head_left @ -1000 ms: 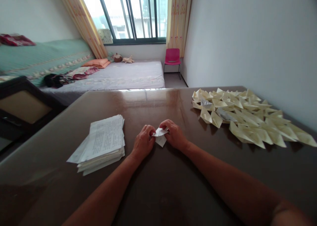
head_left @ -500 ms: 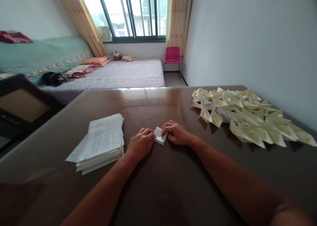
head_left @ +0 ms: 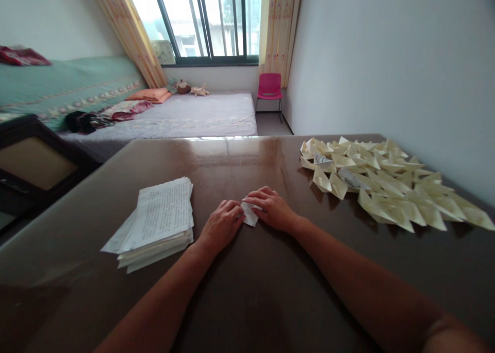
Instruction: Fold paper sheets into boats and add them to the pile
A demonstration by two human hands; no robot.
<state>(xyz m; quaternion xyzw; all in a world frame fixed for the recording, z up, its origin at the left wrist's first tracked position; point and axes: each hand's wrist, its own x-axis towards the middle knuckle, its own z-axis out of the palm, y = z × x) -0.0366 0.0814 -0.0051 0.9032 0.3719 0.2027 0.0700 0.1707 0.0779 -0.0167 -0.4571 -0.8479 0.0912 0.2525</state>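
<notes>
A small folded piece of printed paper (head_left: 250,218) lies flat on the table between my hands. My left hand (head_left: 222,223) grips its left edge, the fingers curled and closed. From the right, my right hand (head_left: 273,207) reaches over the paper, its fingers pressed together on the upper part and hiding much of it. To the left of my left hand stands a stack of printed sheets (head_left: 160,216), its edges uneven. Many folded paper boats (head_left: 371,172), mostly cream and a few with print, sit in rows on the right.
The glossy brown table (head_left: 247,301) reaches toward a bed (head_left: 216,113) with bedding and toys on it. A pink chair (head_left: 269,86) stands near the window. A dark cabinet (head_left: 36,162) is at the left, and a white wall (head_left: 386,59) runs along the right.
My right hand has slid a little left, its fingers now stretched across the top of the folded paper and covering more of it. My left hand has barely moved.
</notes>
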